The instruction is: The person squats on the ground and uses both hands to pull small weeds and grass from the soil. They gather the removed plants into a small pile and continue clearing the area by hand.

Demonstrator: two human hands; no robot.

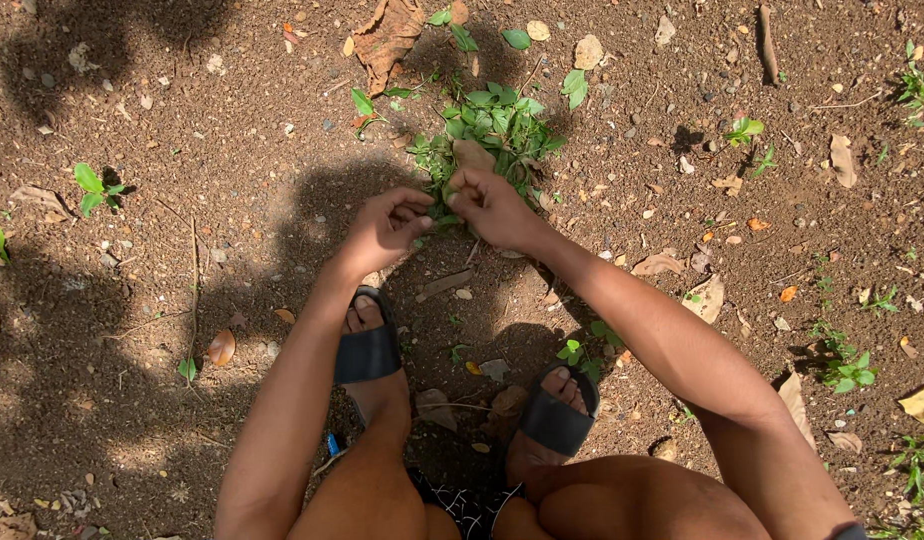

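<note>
Weed (497,125) grows from bare brown soil (182,130) straight ahead of the squatting person, a low clump of green leaves with one brown dead leaf lying across its near side. Both hands meet at the clump's near edge, where the stems come together at the ground. Left hand (387,228) is curled closed, fingers pinched around the stems at the base, knuckles up. Right hand (492,205) is closed too, thumb and fingers gripping the same bunch of stems just beside the left, so the two hands touch or nearly touch. Forearms run back from the hands toward the camera, the left along the left side of the view, the right slanting out to the lower right.

Below the hands the person's feet sit on the soil in black slide sandals: left sandal (369,350) just under the left wrist, right sandal (554,418) nearer the camera and below the right forearm. Bare knees fill the bottom edge.

Soil around them is dry and crumbly, scattered with small stones, twigs and dead leaves. A large curled dry leaf (387,38) lies beyond the weed at the top of the view. Small seedlings dot the ground: one (94,185) well to the left, another (850,372) off to the right near the right elbow, and a few sprigs between the feet. Shadow covers the ground around the hands and to the left; sun falls on the right side.
</note>
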